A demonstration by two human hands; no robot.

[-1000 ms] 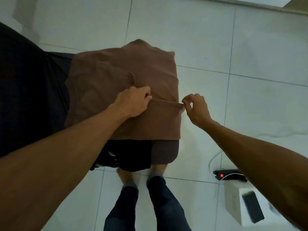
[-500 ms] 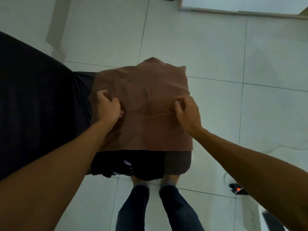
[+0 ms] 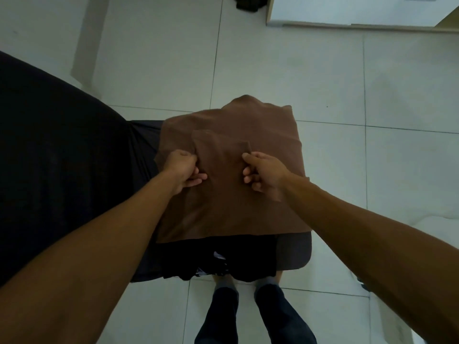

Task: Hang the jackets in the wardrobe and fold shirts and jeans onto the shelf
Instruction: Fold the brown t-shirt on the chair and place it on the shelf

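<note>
White floor tiles [image 3: 323,78] below; my left hand [image 3: 182,170] and right hand [image 3: 265,173] each pinch the brown shirt [image 3: 231,207], grips clamped on its folded flap.

The brown shirt [image 3: 231,202] lies spread flat over dark clothes. A smaller flap is folded up across its middle, edges slightly rumpled.

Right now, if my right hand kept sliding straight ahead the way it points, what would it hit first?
Your right hand would probably meet the small folded flap lying on the brown shirt, though depth is hard to judge in this view.
</note>
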